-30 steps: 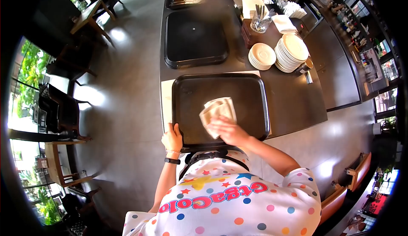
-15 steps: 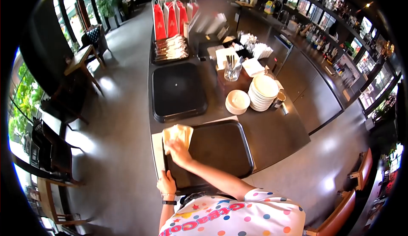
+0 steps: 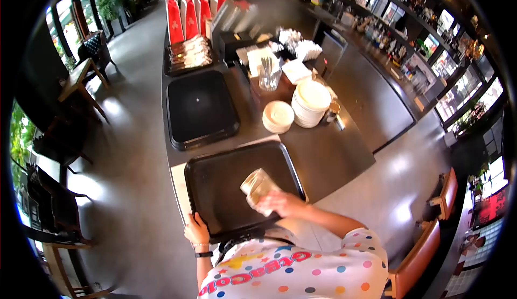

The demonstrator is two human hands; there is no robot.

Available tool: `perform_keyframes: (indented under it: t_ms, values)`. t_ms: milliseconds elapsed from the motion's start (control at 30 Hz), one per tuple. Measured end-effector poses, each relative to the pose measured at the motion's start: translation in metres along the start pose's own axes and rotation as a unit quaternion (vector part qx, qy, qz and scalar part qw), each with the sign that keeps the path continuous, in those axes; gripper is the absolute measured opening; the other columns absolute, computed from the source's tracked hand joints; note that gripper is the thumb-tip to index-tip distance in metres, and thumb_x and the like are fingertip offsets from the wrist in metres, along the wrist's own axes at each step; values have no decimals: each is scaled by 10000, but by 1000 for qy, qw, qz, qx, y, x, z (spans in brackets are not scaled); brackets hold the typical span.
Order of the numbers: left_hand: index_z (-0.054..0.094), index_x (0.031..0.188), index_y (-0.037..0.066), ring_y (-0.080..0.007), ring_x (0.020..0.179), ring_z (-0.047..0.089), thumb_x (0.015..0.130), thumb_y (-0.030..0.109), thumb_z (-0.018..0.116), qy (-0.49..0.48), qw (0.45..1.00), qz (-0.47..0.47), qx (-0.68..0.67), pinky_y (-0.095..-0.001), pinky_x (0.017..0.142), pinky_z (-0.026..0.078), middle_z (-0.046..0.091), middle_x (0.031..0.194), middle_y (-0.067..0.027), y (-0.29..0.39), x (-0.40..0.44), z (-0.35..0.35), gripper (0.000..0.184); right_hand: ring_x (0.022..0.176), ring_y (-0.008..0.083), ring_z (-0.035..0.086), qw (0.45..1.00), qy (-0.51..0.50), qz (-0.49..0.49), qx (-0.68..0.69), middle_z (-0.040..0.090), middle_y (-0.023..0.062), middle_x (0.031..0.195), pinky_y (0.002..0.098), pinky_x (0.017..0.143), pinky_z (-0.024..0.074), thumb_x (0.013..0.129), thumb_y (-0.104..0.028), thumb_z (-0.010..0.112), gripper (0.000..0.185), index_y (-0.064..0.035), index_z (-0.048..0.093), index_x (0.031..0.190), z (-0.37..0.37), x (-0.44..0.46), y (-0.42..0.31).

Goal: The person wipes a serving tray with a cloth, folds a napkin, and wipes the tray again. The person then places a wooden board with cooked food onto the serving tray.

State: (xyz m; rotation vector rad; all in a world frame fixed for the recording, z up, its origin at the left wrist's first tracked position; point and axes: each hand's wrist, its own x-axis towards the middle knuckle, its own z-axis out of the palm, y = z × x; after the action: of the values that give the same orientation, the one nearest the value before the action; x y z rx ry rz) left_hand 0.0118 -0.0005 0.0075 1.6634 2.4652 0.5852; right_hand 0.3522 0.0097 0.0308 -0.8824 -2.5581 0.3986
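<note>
A large black serving tray (image 3: 218, 188) lies at the near end of the dark counter, over a light-coloured sheet (image 3: 180, 188) that shows along its left side. At its near left corner, my left hand (image 3: 197, 230) grips the rim, fingers over the edge. My right hand (image 3: 281, 203) is closed on a folded beige cloth (image 3: 258, 185), above or against the near right part of the tray; contact cannot be made out. The fingers are partly hidden by the cloth and slightly blurred.
Beyond the tray are stacked black trays (image 3: 199, 108), a small plate stack (image 3: 278, 117), a taller plate stack (image 3: 312, 99) and a glass with cutlery (image 3: 269, 78). Wrapped cutlery (image 3: 189, 54) and red bags (image 3: 188, 19) stand farther back. Brown chairs (image 3: 425, 256) are at right.
My right hand has carried the cloth from the tray's far left corner to its near right part. My left hand still holds the near left corner. The camera view has shifted.
</note>
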Motion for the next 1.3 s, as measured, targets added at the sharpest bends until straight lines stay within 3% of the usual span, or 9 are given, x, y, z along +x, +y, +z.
perform_keyframes:
  t_ms: [167,300,500,667,767,833,900,967,1300]
  values:
    - [550,948,108,-431,592,592,946,373,441,11,1000,26,5,-508,502,458,604,638,-217,-4,-1,3,287,1033,204,590,915,122,267,275,643,84,1096,345,931,456,872,-50,515,254,-46,623,1102,-46,-28,27]
    - [537,933,91,-438,599,587,947,372,448,-1,1000,26,-3,-509,509,455,601,638,-222,-7,1,4,296,1037,149,573,675,334,336,565,622,78,1083,296,923,450,877,-89,561,260,-20,574,1127,-115,-67,68]
    - [537,900,86,-433,601,588,943,376,462,21,999,35,-15,-506,512,455,601,636,-225,-8,-1,9,302,1039,123,552,773,499,353,171,599,38,1126,253,934,402,914,-47,497,293,-6,556,1198,-221,-81,40]
    - [539,876,88,-438,598,583,936,370,474,19,999,29,-15,-510,509,446,597,630,-223,-5,1,6,295,1213,279,490,905,290,295,-96,556,120,1257,330,998,390,856,56,489,371,-94,579,1183,-190,-80,56]
    - [545,857,77,-439,608,586,926,360,493,27,999,24,-22,-511,521,452,598,636,-226,-3,0,4,296,1189,308,496,927,43,355,-109,580,128,1210,354,980,405,839,-56,592,326,-73,582,1165,-135,-110,85]
    - [548,859,73,-439,614,587,923,361,499,30,999,18,-40,-510,525,455,598,639,-229,-2,0,4,299,1181,310,503,921,94,376,41,569,140,1225,354,964,415,826,-118,638,339,-58,584,1155,-116,-99,80]
    - [561,876,88,-444,624,588,920,364,505,41,999,17,-23,-508,531,461,598,645,-236,-5,-1,7,285,810,193,628,873,171,424,169,655,120,967,301,754,501,840,-202,666,328,-30,592,1110,-91,-89,76]
    - [563,876,99,-446,619,585,920,368,507,43,997,13,-56,-508,532,461,597,640,-231,-5,-2,6,278,676,144,591,857,197,453,145,655,90,815,279,663,498,854,-225,658,295,-24,600,1062,-59,-81,78]
    - [556,738,71,-354,717,576,884,312,555,92,995,30,-18,-460,609,440,587,715,-141,-6,-7,-11,282,600,318,593,848,271,453,48,602,114,666,406,559,463,799,-145,663,153,-71,541,855,4,-24,68]
